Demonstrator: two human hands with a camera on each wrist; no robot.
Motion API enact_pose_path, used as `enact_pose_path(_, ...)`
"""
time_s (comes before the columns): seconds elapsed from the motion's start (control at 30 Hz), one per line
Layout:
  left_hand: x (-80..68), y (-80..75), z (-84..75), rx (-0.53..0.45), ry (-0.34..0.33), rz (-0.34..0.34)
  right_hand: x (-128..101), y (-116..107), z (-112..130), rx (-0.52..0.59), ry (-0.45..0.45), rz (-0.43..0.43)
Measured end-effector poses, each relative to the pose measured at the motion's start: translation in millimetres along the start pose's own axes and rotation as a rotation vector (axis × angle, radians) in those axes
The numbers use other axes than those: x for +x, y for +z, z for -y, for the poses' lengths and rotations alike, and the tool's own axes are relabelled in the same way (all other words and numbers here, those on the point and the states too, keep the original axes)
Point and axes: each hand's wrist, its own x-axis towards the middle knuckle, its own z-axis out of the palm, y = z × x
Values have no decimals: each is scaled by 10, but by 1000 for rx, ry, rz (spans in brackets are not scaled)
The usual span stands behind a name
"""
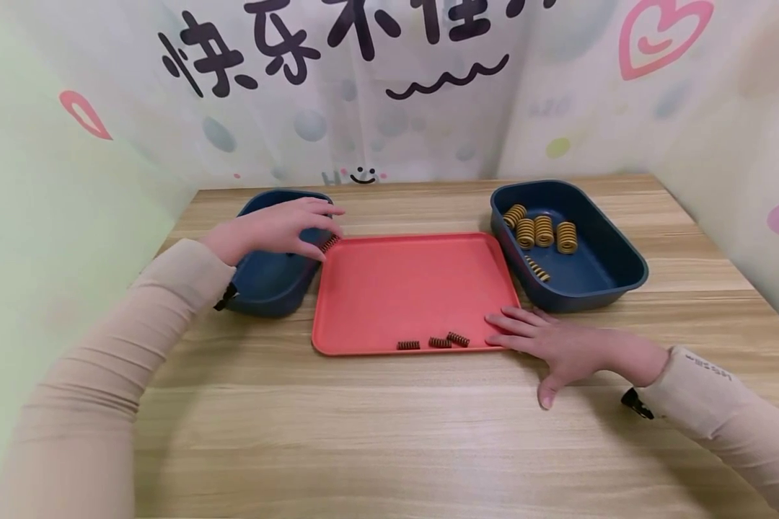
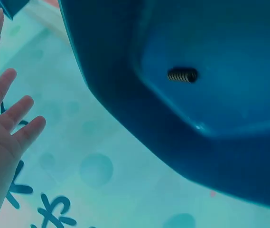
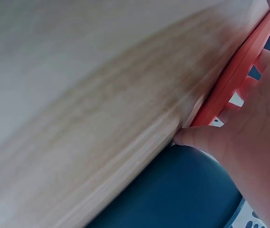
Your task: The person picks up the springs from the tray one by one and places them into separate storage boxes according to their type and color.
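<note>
My left hand (image 1: 285,223) reaches over the left blue bin (image 1: 269,285) and pinches a small dark coil spring (image 1: 329,244) between thumb and fingers, at the far left corner of the red tray (image 1: 415,288). One more small spring (image 2: 182,75) lies inside that bin in the left wrist view. Along the tray's near edge lie three small dark springs (image 1: 408,345), two of them nearly end to end. With fingers spread, my right hand (image 1: 568,349) rests over the tray's near right corner, its thumb out on the table.
The right blue bin (image 1: 593,277) stands beside the tray and holds several thick yellow springs (image 1: 544,231) plus a slimmer yellow one (image 1: 537,269). Under everything is a wood-grain table (image 1: 376,432). A printed curtain (image 1: 415,137) hangs behind it.
</note>
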Motion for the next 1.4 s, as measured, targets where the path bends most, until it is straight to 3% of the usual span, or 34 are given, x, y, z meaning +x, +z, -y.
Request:
enact_pose_path(0.33, -72, -40, 165, 22, -41, -26, -1, -1, 2, -14, 10, 7)
enact_pose_path(0.77, -162, -57, 304, -56, -146, 12, -1, 5, -5, -9, 12, 9)
enact_pose_path(1.03, -133, -59, 427, -53, -217, 59, -10, 7, -10, -10, 4, -3)
enact_pose_path(1.4, -22, -29, 695, -40, -139, 77, -4, 2, -7, -9, 6, 2)
